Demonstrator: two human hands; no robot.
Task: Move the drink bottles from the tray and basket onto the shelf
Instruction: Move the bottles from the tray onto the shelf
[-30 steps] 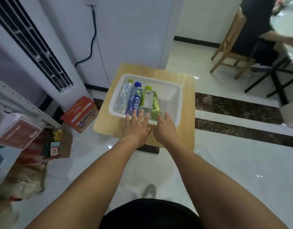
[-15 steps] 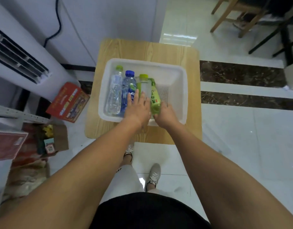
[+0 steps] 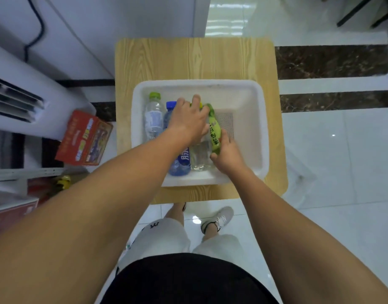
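Clear bottle (image 3: 153, 119): laid at the left of the white tray (image 3: 254, 119).
Blue bottle (image 3: 180, 163): laid just beside it, partly covered.
Left hand (image 3: 188, 121): fingers bent over the bottle necks; whether one is gripped cannot be told.
Green-label bottle (image 3: 215, 132): laid mid-tray.
Right hand (image 3: 228, 154): fingers curled round that bottle's lower end.
Wooden table (image 3: 188, 60): the tray is set on it.

The left hand (image 3: 188, 121) is covering the necks of the blue-labelled plastic bottle (image 3: 181, 164) and the green-labelled clear plastic bottle (image 3: 215, 137); its own grip is lying out of sight.
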